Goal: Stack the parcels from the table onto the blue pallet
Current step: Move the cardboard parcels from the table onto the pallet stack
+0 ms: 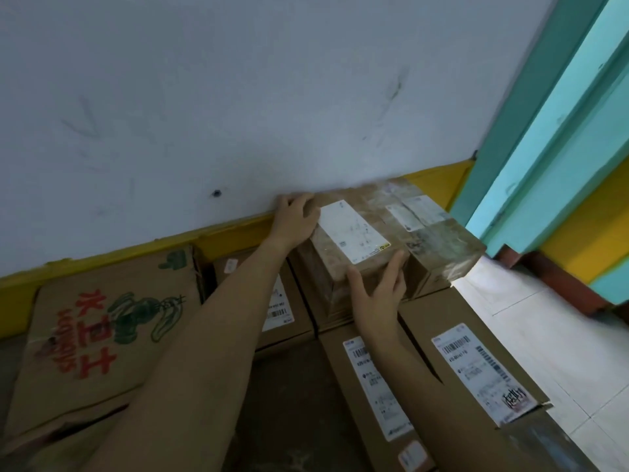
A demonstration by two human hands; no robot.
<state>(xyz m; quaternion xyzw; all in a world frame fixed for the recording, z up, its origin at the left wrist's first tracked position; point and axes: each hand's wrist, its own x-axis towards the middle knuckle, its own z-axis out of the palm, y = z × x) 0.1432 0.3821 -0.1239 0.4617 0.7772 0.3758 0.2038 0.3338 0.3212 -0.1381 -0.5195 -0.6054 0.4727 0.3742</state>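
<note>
A tape-wrapped brown parcel [343, 240] with a white label sits on top of the stacked cardboard boxes, close to the wall. My left hand [296, 219] grips its far left corner, fingers curled over the edge. My right hand [377, 294] presses flat against its near side, fingers straight. A second taped parcel [439, 240] lies right beside it on the right. Below them are long brown boxes with shipping labels [476, 362]. The blue pallet is hidden under the stack.
A flattened carton with red and green print [102, 332] lies at the left. The white wall with a yellow base strip [224, 233] stands right behind the stack. A turquoise door frame [551, 137] and white floor tiles [561, 335] are at the right.
</note>
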